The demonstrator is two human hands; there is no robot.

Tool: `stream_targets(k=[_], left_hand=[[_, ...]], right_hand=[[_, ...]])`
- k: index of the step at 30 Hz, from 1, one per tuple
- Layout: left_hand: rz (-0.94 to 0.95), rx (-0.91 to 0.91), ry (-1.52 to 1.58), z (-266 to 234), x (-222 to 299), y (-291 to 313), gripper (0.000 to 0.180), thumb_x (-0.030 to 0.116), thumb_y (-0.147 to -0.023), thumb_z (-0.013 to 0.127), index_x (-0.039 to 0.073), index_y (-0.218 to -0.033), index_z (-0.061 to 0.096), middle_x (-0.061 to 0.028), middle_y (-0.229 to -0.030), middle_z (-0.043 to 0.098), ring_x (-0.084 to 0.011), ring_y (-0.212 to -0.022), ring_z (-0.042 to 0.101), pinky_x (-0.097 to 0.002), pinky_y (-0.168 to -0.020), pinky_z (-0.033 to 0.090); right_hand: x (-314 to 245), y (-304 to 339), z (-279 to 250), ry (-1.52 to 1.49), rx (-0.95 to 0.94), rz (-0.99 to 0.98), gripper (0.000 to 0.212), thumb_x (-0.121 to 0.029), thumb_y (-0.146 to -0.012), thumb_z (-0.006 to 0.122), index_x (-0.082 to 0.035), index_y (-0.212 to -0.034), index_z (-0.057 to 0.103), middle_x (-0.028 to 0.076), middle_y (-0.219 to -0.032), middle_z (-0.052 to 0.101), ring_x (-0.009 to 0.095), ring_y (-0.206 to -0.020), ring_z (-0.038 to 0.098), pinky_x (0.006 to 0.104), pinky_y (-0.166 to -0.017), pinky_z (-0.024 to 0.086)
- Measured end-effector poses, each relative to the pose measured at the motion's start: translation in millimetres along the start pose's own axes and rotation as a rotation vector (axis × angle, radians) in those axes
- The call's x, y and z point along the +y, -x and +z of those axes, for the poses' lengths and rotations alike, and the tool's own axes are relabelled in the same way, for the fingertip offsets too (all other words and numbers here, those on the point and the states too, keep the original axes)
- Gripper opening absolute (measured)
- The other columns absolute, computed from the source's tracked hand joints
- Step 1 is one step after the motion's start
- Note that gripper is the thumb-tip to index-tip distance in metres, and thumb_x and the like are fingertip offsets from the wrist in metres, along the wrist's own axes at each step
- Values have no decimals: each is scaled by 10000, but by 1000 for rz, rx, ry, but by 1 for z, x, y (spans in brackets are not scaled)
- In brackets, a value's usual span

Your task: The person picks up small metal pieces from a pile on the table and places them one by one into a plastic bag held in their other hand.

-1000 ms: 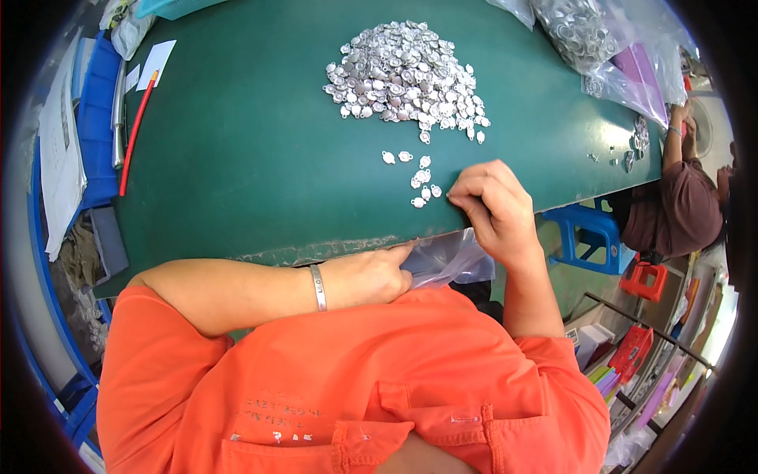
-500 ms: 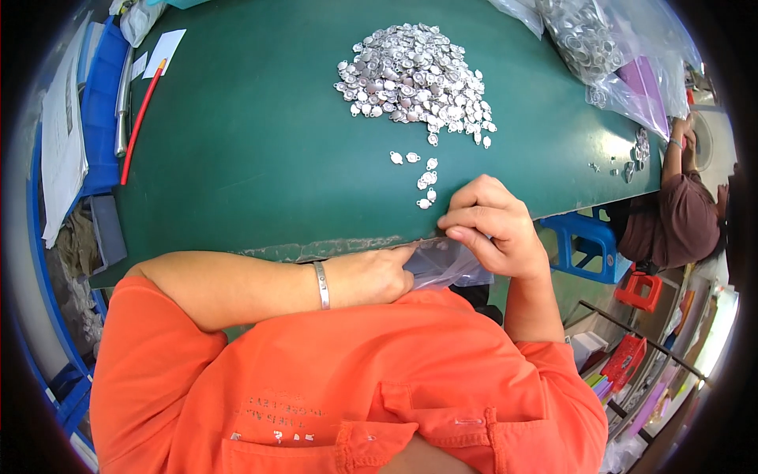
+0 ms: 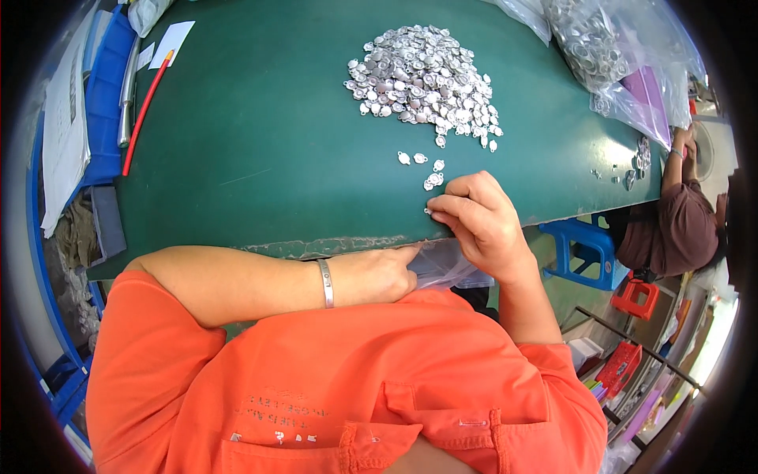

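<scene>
A large heap of small silver metal charms (image 3: 422,79) with loops lies on the green table (image 3: 260,103). Several loose charms (image 3: 434,181) lie between the heap and my right hand. My right hand (image 3: 480,225) is closed in a pinch at the near table edge, and a bit of one charm (image 3: 427,211) shows at its fingertips. Below that edge, my left hand (image 3: 375,275) is closed at the mouth of a clear plastic bag (image 3: 446,267), forefinger along the rim. Its other fingers are partly hidden, as is the inside of the bag.
On the left are a red pencil (image 3: 148,114), white paper (image 3: 175,39) and a blue bin (image 3: 105,118). Clear bags of metal parts (image 3: 588,47) lie at the far right, with loose metal pieces (image 3: 638,162) nearer. A co-worker (image 3: 675,221) sits beyond a blue stool (image 3: 586,253).
My right hand has shifted slightly left along the edge. The two charms nearest the edge have left their spots, and one now shows at my fingertips. My left hand stays at the bag.
</scene>
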State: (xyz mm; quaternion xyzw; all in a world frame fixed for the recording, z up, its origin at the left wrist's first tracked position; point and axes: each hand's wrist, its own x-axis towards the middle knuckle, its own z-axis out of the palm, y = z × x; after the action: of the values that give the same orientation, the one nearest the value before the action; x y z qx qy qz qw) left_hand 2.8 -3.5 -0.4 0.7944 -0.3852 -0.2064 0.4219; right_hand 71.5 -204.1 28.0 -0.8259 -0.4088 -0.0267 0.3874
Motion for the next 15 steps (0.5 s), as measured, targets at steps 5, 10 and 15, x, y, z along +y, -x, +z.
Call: stream_targets(k=[5,10,15], left_hand=[[69,-7,-81,6,-5,2,215,139,-722,615,-74,-747,636,-365,-1243,502,-429,-1054,590,-426,-873,510],[79,-36,-103,-1,-2,1,224,146,-719,619,-75,-757,631,-390,-1237,501,-449,-1057,596,-431,-882,516],[106,-57,-140,1,-4,2,225,147,-719,614,-76,-751,626,-407,-1215,508,-459,-1038,608,-435,-882,522]], right_hand=[[0,-4,-10,-156,-79,-52,239,-9,-684,750,-46,-909,680,79,-810,569,263,-718,545,358,-651,457],[2,-13,7,140,127,53,164,49,-757,693,-17,-903,660,96,-857,587,262,-737,570,340,-648,476],[5,-1,-6,-125,181,159,172,103,-767,650,-4,-902,660,107,-836,644,238,-749,617,301,-652,501]])
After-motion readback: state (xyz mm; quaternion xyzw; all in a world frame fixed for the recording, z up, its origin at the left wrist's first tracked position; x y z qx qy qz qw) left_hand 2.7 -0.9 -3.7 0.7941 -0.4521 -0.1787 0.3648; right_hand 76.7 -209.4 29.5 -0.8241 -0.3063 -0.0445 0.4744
